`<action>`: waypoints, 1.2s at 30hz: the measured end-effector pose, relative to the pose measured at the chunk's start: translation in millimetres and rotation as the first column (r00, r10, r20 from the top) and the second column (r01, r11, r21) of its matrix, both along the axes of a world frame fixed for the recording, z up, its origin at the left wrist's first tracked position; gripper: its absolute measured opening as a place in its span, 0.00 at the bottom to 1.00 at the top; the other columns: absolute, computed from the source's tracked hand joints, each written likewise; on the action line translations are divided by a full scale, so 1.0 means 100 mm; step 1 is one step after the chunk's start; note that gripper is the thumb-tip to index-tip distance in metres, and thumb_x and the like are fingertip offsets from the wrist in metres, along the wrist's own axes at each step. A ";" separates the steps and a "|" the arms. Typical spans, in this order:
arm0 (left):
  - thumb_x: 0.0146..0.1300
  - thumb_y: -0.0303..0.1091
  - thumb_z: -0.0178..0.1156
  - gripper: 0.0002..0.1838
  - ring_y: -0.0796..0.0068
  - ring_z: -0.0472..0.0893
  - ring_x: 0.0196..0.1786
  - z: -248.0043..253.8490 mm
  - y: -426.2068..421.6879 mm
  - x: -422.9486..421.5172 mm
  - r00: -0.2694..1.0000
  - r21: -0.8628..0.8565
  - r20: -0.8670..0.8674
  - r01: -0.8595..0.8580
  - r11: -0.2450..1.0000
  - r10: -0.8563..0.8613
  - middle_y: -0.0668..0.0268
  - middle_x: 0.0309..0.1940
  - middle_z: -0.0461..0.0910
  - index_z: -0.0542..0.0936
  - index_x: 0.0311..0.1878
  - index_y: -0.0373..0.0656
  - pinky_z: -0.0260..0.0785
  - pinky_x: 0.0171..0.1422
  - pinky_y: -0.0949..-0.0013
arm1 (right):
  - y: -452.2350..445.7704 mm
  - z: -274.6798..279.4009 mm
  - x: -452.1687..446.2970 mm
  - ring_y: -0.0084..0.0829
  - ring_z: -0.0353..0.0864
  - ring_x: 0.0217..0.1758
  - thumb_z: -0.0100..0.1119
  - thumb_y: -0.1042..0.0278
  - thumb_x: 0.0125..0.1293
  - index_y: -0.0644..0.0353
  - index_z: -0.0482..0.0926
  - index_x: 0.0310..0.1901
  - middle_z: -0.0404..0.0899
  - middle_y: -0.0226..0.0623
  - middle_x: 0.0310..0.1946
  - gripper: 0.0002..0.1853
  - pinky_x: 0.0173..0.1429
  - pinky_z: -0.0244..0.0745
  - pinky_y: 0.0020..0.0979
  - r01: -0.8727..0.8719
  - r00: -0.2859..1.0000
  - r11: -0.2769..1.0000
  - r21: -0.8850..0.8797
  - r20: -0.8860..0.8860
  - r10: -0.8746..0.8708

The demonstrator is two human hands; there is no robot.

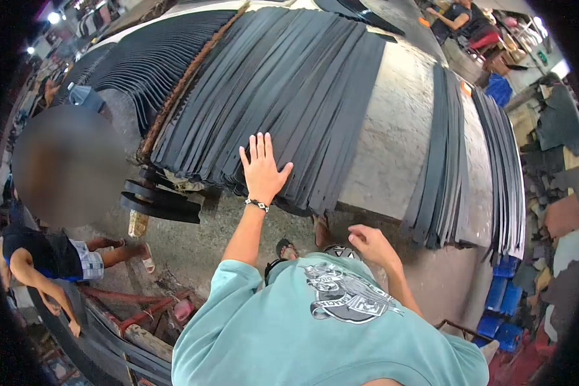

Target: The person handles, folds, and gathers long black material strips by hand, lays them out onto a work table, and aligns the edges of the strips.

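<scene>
My left hand, with a beaded bracelet at the wrist, lies flat with its fingers spread on a wide layer of long black strips. The strips look like rubber or leather and lie side by side on a pale table, their near ends hanging a little over its edge. My right hand is off the table near my body, its fingers loosely bent, and I see nothing held in it. The nearest pile to it is a narrower bundle of black strips.
Another strip bundle lies at the table's right edge. A rusty bar separates curved black pieces on the left. A person bends over black material at left; another person sits behind. Blue crates and scraps stand right.
</scene>
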State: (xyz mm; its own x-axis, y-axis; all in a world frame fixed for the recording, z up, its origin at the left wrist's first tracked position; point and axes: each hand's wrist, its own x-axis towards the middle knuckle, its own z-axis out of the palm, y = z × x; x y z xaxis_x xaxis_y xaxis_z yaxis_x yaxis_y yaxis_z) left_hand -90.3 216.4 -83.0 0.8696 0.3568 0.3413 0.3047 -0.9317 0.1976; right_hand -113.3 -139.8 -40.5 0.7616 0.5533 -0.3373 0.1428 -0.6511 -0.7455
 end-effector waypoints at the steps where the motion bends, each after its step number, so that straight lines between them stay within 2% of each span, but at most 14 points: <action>1: 0.62 0.64 0.63 0.53 0.55 0.53 0.84 -0.01 0.00 0.01 1.000 -0.014 0.003 -0.007 1.000 0.007 0.54 0.81 0.58 0.58 0.81 0.38 0.40 0.85 0.41 | -0.14 -0.11 -0.13 0.41 0.89 0.48 0.63 0.60 0.70 0.67 0.82 0.56 0.88 0.51 0.46 0.21 0.55 0.81 0.38 0.026 0.999 0.998 -0.051 0.030 -0.024; 6: 0.63 0.65 0.61 0.52 0.56 0.53 0.84 -0.03 0.03 0.03 1.000 -0.052 -0.013 0.002 0.999 -0.003 0.55 0.81 0.59 0.59 0.81 0.40 0.37 0.85 0.41 | -0.87 -0.74 -0.60 0.41 0.90 0.45 0.64 0.59 0.67 0.68 0.84 0.54 0.88 0.52 0.47 0.22 0.50 0.83 0.39 0.131 0.988 0.959 -0.253 -0.051 -0.149; 10: 0.63 0.66 0.62 0.53 0.56 0.50 0.85 -0.14 0.23 0.08 0.998 -0.339 0.048 0.055 0.939 -0.042 0.53 0.81 0.58 0.59 0.81 0.41 0.32 0.87 0.44 | -1.92 -1.97 -0.90 0.39 0.91 0.39 0.63 0.59 0.68 0.70 0.83 0.55 0.88 0.51 0.43 0.22 0.42 0.85 0.38 0.269 0.910 0.904 -0.334 -0.220 -0.352; 13: 0.64 0.43 0.68 0.26 0.49 0.77 0.66 0.14 0.14 0.02 0.917 -0.408 0.394 0.114 0.906 0.063 0.52 0.61 0.81 0.81 0.61 0.37 0.55 0.77 0.44 | -2.38 -2.08 -1.24 0.38 0.90 0.34 0.62 0.61 0.69 0.69 0.81 0.57 0.88 0.48 0.40 0.22 0.37 0.85 0.39 0.680 0.493 0.650 -0.339 -0.445 -0.748; 15: 0.69 0.36 0.63 0.15 0.52 0.82 0.55 0.46 -0.20 -0.07 0.791 -0.437 0.543 -0.019 0.899 0.281 0.54 0.47 0.87 0.85 0.52 0.35 0.65 0.72 0.52 | -2.77 -2.27 -1.61 0.41 0.89 0.32 0.61 0.60 0.71 0.68 0.80 0.57 0.88 0.47 0.38 0.21 0.35 0.84 0.41 0.827 0.314 0.480 -0.293 -0.468 -0.826; 17: 0.73 0.33 0.60 0.13 0.63 0.85 0.50 0.72 -0.79 -0.10 0.737 -0.610 0.581 0.112 0.785 0.346 0.57 0.46 0.88 0.85 0.52 0.34 0.73 0.65 0.61 | -3.16 -2.48 -1.91 0.38 0.90 0.32 0.58 0.58 0.72 0.69 0.83 0.46 0.87 0.45 0.33 0.18 0.33 0.84 0.40 0.807 0.278 0.480 -0.345 -0.495 -0.823; 21: 0.76 0.31 0.56 0.13 0.73 0.86 0.45 0.97 -2.51 0.04 0.840 -0.829 0.540 0.522 0.199 0.051 0.64 0.40 0.89 0.86 0.49 0.32 0.76 0.57 0.66 | -3.89 -2.83 -2.54 0.36 0.88 0.31 0.58 0.58 0.72 0.67 0.83 0.45 0.87 0.43 0.32 0.17 0.32 0.83 0.39 0.797 0.240 0.483 -0.361 -0.545 -0.803; 23: 0.76 0.32 0.58 0.12 0.73 0.86 0.43 1.16 -3.47 0.07 0.825 -0.829 0.519 0.550 0.104 -0.223 0.62 0.39 0.89 0.86 0.48 0.33 0.77 0.55 0.68 | -4.27 -2.88 -2.83 0.35 0.88 0.30 0.59 0.58 0.71 0.66 0.83 0.45 0.87 0.42 0.31 0.16 0.31 0.83 0.38 0.832 0.189 0.436 -0.344 -0.562 -0.805; 25: 0.74 0.31 0.61 0.10 0.75 0.86 0.43 1.44 -4.37 0.04 0.716 -0.694 0.484 0.664 0.278 -0.504 0.61 0.39 0.89 0.86 0.49 0.35 0.76 0.54 0.69 | -4.66 -2.83 -3.05 0.35 0.87 0.29 0.59 0.58 0.71 0.65 0.83 0.45 0.86 0.41 0.31 0.16 0.31 0.82 0.37 0.881 0.115 0.347 -0.321 -0.568 -0.815; 27: 0.72 0.30 0.63 0.10 0.75 0.86 0.44 1.63 -5.14 0.06 0.464 -0.525 0.498 0.834 0.171 -0.732 0.59 0.40 0.89 0.86 0.51 0.38 0.76 0.54 0.69 | -5.10 -2.76 -3.22 0.34 0.87 0.28 0.59 0.58 0.71 0.64 0.83 0.44 0.86 0.40 0.31 0.15 0.30 0.82 0.36 0.929 0.039 0.234 -0.285 -0.555 -0.831; 28: 0.71 0.30 0.64 0.10 0.74 0.87 0.43 1.74 -5.48 0.05 0.355 -0.546 0.530 0.837 0.010 -0.770 0.59 0.40 0.89 0.86 0.52 0.38 0.76 0.53 0.69 | -5.32 -2.71 -3.28 0.34 0.86 0.28 0.59 0.58 0.71 0.63 0.83 0.44 0.86 0.40 0.30 0.15 0.30 0.82 0.36 0.950 0.008 0.177 -0.256 -0.549 -0.836; 30: 0.70 0.30 0.65 0.11 0.71 0.87 0.43 1.98 -6.11 -0.04 0.141 -0.582 0.595 0.755 -0.303 -0.792 0.59 0.41 0.89 0.87 0.52 0.37 0.77 0.52 0.68 | -5.77 -2.63 -3.32 0.33 0.86 0.27 0.59 0.58 0.71 0.63 0.83 0.43 0.86 0.39 0.30 0.14 0.29 0.81 0.35 0.981 -0.049 0.059 -0.183 -0.536 -0.843; 32: 0.69 0.30 0.66 0.12 0.69 0.87 0.42 2.22 -6.58 -0.15 -0.033 -0.677 0.631 0.463 -0.572 -0.775 0.57 0.42 0.89 0.86 0.52 0.34 0.77 0.50 0.67 | -6.14 -2.33 -3.24 0.32 0.85 0.26 0.59 0.59 0.71 0.62 0.83 0.43 0.86 0.38 0.30 0.13 0.29 0.81 0.34 0.994 -0.090 -0.041 -0.104 -0.529 -0.844; 36: 0.66 0.30 0.69 0.17 0.68 0.85 0.34 2.48 -7.44 -0.26 -0.335 -0.599 0.791 -0.253 -0.759 -0.512 0.53 0.40 0.88 0.85 0.53 0.26 0.77 0.46 0.66 | -6.44 -1.60 -3.06 0.24 0.86 0.31 0.61 0.56 0.74 0.59 0.82 0.49 0.86 0.34 0.37 0.14 0.30 0.79 0.27 0.934 -0.160 -0.290 0.208 -0.483 -0.861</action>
